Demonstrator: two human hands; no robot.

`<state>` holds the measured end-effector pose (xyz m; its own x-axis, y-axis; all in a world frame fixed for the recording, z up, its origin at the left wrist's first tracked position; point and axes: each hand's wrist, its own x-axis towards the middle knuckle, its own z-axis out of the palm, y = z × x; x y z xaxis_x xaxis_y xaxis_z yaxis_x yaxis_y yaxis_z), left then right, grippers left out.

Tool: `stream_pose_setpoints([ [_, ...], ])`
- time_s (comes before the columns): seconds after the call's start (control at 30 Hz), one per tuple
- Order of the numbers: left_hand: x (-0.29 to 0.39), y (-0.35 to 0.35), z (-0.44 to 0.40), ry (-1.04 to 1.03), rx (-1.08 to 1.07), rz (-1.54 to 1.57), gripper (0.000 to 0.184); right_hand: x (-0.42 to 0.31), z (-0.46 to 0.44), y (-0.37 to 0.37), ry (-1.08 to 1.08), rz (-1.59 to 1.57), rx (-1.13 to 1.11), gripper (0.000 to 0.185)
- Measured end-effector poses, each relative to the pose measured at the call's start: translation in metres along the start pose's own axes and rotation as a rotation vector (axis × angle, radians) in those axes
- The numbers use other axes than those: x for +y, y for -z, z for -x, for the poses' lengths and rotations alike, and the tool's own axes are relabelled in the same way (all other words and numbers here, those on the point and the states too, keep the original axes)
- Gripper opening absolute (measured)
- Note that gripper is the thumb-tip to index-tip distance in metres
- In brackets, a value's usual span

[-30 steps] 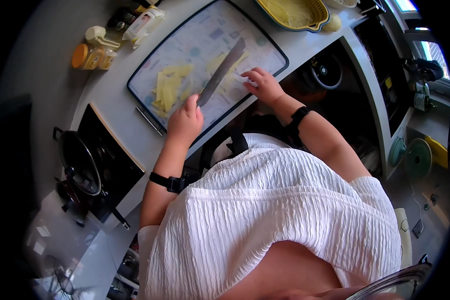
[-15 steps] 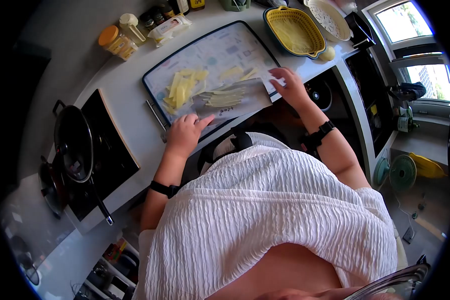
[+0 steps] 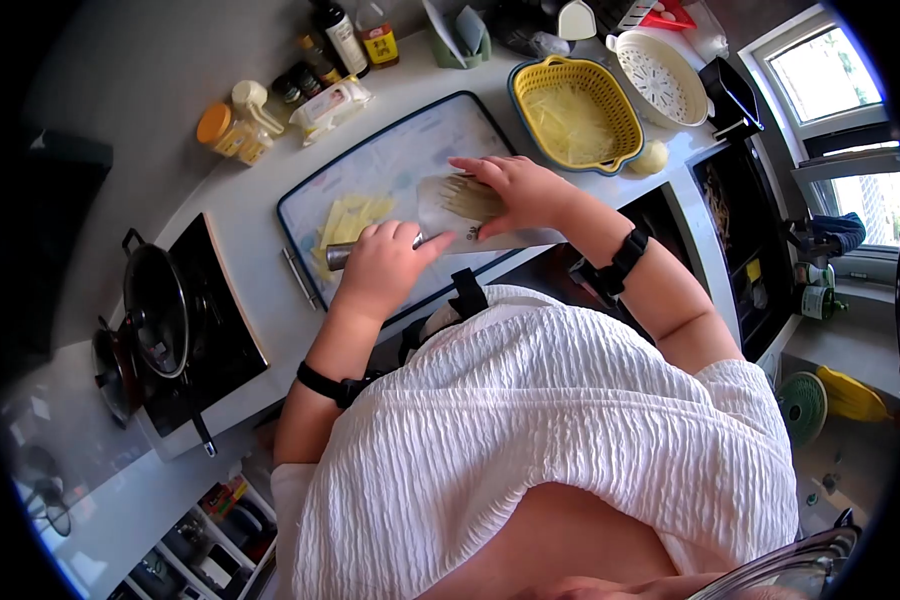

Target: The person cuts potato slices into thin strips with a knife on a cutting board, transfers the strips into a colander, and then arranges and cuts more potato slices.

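My left hand point(image 3: 382, 262) is closed around the metal handle of a cleaver point(image 3: 510, 241), whose wide blade extends right over the front of the cutting board point(image 3: 440, 125). Thin pale strips point(image 3: 467, 196), apparently potato, lie across the blade. Over them rests my right hand point(image 3: 530, 193), fingers apart, thumb near the blade's lower side; its palm hides part of the strips. Flat pale-yellow slices point(image 3: 353, 215) are heaped on the left of the board, partly behind my left hand.
A yellow basket point(image 3: 632, 112) holding pale shreds stands beyond the board's right end, with a peeled round vegetable point(image 3: 649, 157) beside it. A white colander point(image 3: 660, 80) sits farther right. Jars and bottles point(image 3: 342, 42) line the back; a lidded pan point(image 3: 157, 305) is on the left hob.
My right hand has moved left from beside the blade onto the strips. My left hand now grips the handle, which shows at both sides of it. The camera view has shifted.
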<state>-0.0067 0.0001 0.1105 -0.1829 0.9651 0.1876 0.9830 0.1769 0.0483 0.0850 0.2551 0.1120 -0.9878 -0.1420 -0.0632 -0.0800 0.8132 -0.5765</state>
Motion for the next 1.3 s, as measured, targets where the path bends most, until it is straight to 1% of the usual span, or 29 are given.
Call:
stream_pose_setpoints([
  [0.1, 0.009, -0.001, -0.049, -0.032, 0.008, -0.009, 0.043, 0.045, 0.015, 0.026, 0.024, -0.130, 0.046, 0.098],
  [0.2, 0.019, -0.003, -0.096, -0.057, -0.002, -0.034, 0.041, 0.084, 0.029, 0.051, 0.052, -0.196, 0.101, 0.093],
  [0.33, 0.032, -0.008, -0.152, -0.086, -0.004, -0.053, 0.039, 0.126, 0.043, 0.071, 0.088, -0.172, 0.152, 0.090],
  [0.43, 0.038, -0.014, -0.180, -0.076, -0.077, -0.078, 0.043, 0.153, 0.046, 0.078, 0.122, -0.152, 0.203, 0.089],
  [0.57, 0.044, -0.017, -0.205, -0.084, -0.121, -0.090, 0.044, 0.169, 0.048, 0.092, 0.026, -0.135, 0.153, 0.086],
  [0.67, 0.046, -0.018, -0.214, -0.085, -0.156, -0.127, 0.044, 0.188, 0.044, 0.089, 0.051, -0.176, 0.171, 0.085],
  [0.77, 0.047, -0.020, -0.218, -0.086, -0.151, -0.135, 0.045, 0.196, 0.040, 0.094, -0.045, -0.205, 0.105, 0.086],
  [0.87, 0.050, -0.020, -0.215, -0.062, -0.175, -0.128, 0.046, 0.209, 0.035, 0.098, -0.117, -0.202, 0.094, 0.087],
  [0.9, 0.049, -0.021, -0.214, -0.057, -0.177, -0.127, 0.046, 0.214, 0.034, 0.096, -0.120, -0.211, 0.108, 0.083],
  [1.0, 0.051, -0.023, -0.211, -0.032, -0.179, -0.113, 0.046, 0.222, 0.027, 0.093, -0.228, -0.190, 0.192, 0.079],
  [1.03, 0.052, -0.023, -0.210, -0.023, -0.179, -0.107, 0.046, 0.224, 0.028, 0.098, -0.312, -0.231, 0.150, 0.076],
  [1.07, 0.053, -0.024, -0.208, -0.015, -0.183, -0.109, 0.046, 0.232, 0.027, 0.096, -0.369, -0.259, 0.160, 0.074],
  [1.13, 0.054, -0.026, -0.204, -0.002, -0.192, -0.115, 0.046, 0.251, 0.025, 0.093, -0.405, -0.233, 0.157, 0.074],
  [1.23, 0.056, -0.022, -0.196, 0.029, -0.191, -0.099, 0.045, 0.274, 0.032, 0.087, -0.353, -0.166, 0.041, 0.069],
  [1.3, 0.057, -0.017, -0.188, 0.057, -0.177, -0.076, 0.044, 0.277, 0.035, 0.089, -0.314, -0.040, 0.028, 0.063],
])
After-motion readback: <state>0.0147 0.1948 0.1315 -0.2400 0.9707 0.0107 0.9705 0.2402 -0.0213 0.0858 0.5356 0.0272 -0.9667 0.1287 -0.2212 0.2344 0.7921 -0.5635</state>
